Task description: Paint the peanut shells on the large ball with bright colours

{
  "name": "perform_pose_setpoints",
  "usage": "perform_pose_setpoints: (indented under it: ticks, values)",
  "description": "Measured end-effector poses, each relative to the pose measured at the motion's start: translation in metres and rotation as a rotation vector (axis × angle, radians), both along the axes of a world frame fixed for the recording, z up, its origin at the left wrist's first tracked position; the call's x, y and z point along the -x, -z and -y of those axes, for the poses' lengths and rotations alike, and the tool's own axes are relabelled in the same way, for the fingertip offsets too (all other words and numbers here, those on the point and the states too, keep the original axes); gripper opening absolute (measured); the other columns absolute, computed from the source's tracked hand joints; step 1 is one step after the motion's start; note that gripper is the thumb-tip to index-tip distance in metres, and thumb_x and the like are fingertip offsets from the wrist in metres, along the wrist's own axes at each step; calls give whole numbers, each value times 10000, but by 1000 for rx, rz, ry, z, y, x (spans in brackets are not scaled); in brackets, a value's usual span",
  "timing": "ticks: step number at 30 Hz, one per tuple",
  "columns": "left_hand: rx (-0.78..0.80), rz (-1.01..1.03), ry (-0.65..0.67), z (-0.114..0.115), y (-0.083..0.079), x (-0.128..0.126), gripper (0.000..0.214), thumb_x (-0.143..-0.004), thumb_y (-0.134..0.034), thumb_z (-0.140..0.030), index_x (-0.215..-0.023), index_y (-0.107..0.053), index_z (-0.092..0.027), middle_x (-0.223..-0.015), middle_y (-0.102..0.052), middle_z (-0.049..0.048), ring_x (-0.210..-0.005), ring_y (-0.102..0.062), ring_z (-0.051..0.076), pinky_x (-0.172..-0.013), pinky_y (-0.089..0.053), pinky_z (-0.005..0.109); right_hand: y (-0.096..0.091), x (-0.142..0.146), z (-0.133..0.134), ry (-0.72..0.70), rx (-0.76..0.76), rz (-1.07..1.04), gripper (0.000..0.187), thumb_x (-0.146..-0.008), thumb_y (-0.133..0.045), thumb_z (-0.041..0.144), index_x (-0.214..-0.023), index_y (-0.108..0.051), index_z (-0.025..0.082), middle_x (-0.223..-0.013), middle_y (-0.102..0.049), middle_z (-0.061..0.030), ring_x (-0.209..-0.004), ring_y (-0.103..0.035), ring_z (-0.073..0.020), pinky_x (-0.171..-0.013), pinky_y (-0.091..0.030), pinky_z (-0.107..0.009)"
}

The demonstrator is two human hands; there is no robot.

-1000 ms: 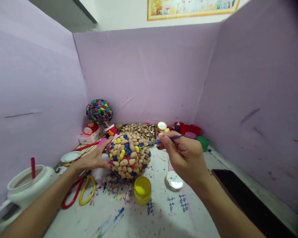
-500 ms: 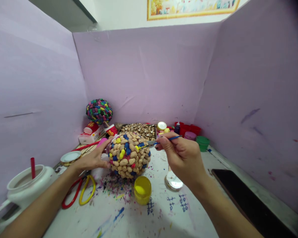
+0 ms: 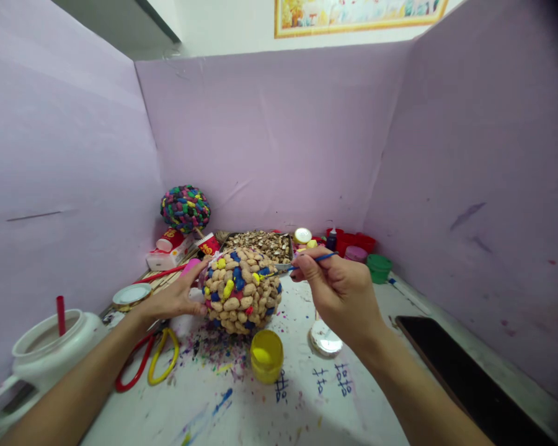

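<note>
A ball covered in peanuts (image 3: 235, 303) sits at the middle of the table, most nuts bare, some painted blue, yellow or red. My left hand (image 3: 183, 294) steadies its left side, thumb and fingers curved against it. Pinched in my right hand (image 3: 332, 282) is a thin blue paintbrush (image 3: 325, 256). Its tip touches a yellow-painted peanut on the ball's upper right. Just in front of the ball stands an uncapped jar of yellow paint (image 3: 266, 365). To the jar's right lies a round silvery lid (image 3: 325, 339).
Scissors (image 3: 163, 358) with red and yellow handles and a white pitcher (image 3: 56, 347) are at left. Behind the ball is a tray of peanut shells (image 3: 260, 244). A multicoloured ball (image 3: 186, 209) rests at the back left. A black phone-like slab (image 3: 465, 378) lies at right.
Almost nothing differs. The brush stays at the same yellow peanut, with only a very slight shift of my right hand; the ball and my left hand keep their places.
</note>
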State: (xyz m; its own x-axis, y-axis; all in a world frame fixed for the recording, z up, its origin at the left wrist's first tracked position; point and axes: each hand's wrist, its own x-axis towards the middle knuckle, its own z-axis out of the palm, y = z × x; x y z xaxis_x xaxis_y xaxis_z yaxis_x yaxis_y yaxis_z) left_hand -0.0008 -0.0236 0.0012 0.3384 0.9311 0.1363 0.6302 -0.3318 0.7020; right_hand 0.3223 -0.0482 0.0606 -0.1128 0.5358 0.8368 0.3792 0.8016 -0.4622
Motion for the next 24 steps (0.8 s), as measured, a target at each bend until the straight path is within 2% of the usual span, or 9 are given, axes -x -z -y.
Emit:
perform_pose_setpoints:
  ticks: [13,24]
  values:
    - [-3,9,-5,0,1,0,1114,-606,-740,-588,-1486,-137,-266,-1498,-296,144,-1339,-306,392,-1054,-324,533,0,2,1,17,-13,-38,229,-883,-509,225,-698,-627,160,-672,-697,-37,-540,-627,-126,-499,-469,-241]
    - [-21,15,0,0,2,1,1118,-608,-755,-569,-1486,-127,-278,-1484,-320,140,-1340,-310,388,-1075,-286,547,0,0,2,20,-38,13,226,-872,-517,212,-683,-627,154,-644,-692,-34,-499,-591,-108,-439,-410,-217]
